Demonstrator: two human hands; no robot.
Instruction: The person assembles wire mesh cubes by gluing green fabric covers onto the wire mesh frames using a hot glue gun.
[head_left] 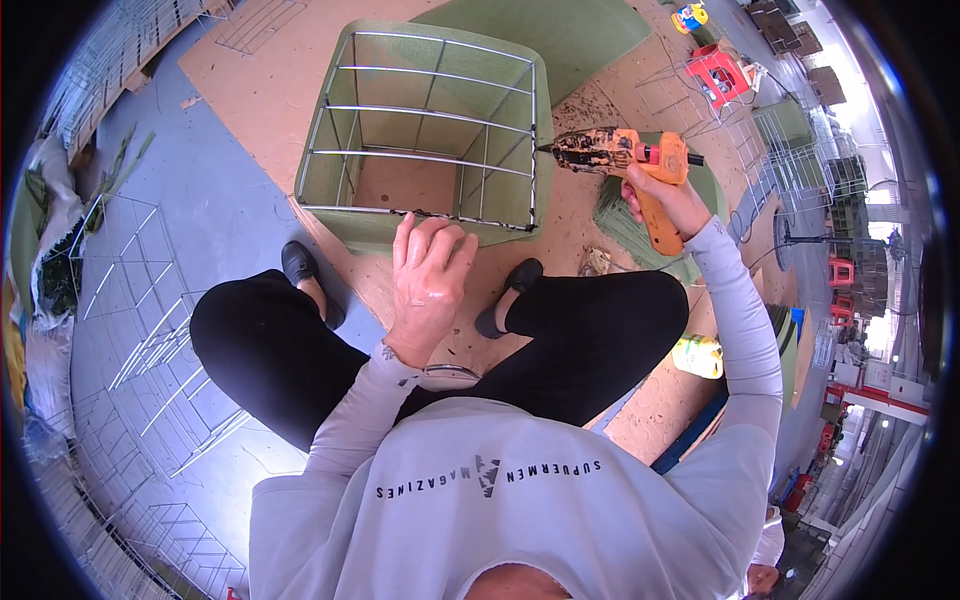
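Observation:
In my right hand (665, 200) is an orange hot glue gun (640, 150), its front half smeared with black. The fingers wrap round its handle, and its nozzle points left at the right edge of a box-shaped wire frame (430, 108). Green mesh (330, 110) lines the frame's sides and sticks out past the top wires as a rim. Dark glue lines the right and near wires, thickest at the near right corner. My left hand (432, 280) lies palm down at the near edge, fingers stretched forward and slightly apart, fingertips against the mesh rim; its thumb is hidden.
Brown board (240, 105) lies under the frame, with a large green sheet (560, 45) behind. Loose wire frames (140, 270) stand on the grey floor at left. A red stool (718, 75) and more wire frames are at far right; a yellow container (698, 355) sits beside my right knee.

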